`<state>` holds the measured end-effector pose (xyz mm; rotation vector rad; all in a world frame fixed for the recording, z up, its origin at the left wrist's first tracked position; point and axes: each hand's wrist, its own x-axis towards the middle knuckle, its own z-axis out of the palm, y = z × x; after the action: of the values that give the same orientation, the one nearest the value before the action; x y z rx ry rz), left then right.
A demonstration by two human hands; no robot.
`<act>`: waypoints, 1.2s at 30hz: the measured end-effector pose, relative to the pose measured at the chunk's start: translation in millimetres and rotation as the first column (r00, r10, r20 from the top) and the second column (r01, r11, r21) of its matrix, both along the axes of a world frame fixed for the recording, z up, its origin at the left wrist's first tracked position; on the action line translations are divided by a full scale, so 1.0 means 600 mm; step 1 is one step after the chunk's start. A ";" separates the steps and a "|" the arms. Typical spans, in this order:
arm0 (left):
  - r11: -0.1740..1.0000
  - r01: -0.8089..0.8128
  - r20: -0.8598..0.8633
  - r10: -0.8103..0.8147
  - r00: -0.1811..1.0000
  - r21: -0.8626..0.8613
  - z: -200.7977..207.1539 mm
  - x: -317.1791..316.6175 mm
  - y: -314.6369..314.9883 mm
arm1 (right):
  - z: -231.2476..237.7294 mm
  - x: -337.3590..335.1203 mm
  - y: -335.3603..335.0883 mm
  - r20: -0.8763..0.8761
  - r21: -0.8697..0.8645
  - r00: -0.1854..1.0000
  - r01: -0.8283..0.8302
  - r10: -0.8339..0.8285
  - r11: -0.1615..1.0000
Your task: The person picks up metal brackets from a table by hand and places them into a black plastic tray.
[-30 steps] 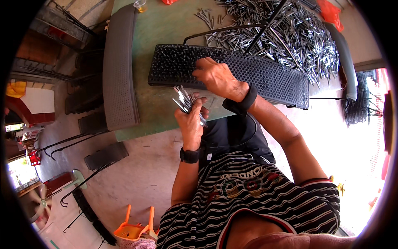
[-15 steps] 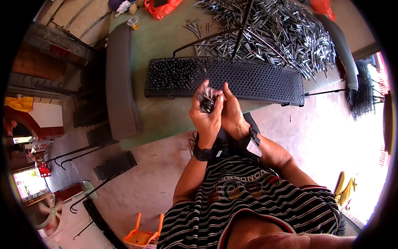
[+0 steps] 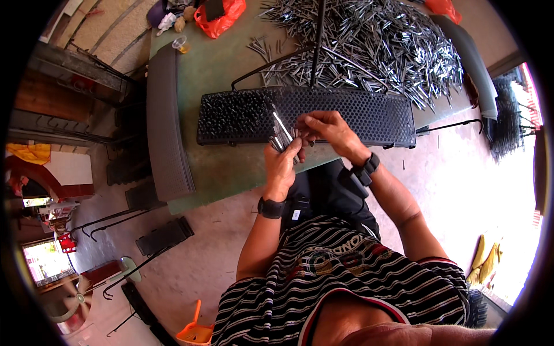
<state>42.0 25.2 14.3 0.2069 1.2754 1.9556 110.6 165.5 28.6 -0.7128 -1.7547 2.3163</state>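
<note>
Parted since half a second ago, when they are cupped side by side, the hands now work differently: the right hand is raised up and to the right, its fingertips just beside the left hand. That left hand is closed around a bunch of thin silver metal rods, held near the front edge of a long black perforated metal panel. From the right hand the bunch lies just to the left; the left hand, gripping it, is nearer. The rods point away from the body, leaning slightly left, toward the panel, whose long axis runs left to right, crossing theirs. The right fingers are bent and drawn together, though blur and overlap mean I cannot tell whether they pinch a rod. Slim rods fill the panel's left part, while a broad heap of loose silver metal rods lies beyond it on the green surface
</note>
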 end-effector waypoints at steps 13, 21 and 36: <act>0.971 0.220 0.121 -0.209 0.971 -0.095 -0.015 -0.033 -0.023 | 0.012 -0.065 0.005 0.103 0.261 0.993 -0.083 0.057 0.962; 0.961 0.260 0.177 -0.242 0.954 -0.088 -0.029 -0.055 -0.026 | -0.019 -0.078 -0.004 0.123 0.288 0.991 0.015 -0.053 0.958; 0.994 0.088 0.306 -0.066 0.950 -0.057 -0.042 -0.057 -0.021 | -0.023 -0.068 0.029 -0.025 0.112 0.971 0.238 -0.237 0.965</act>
<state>7.6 12.7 -10.7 -0.0776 1.1126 1.7910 69.9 183.0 15.1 -0.8371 -1.6778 2.0428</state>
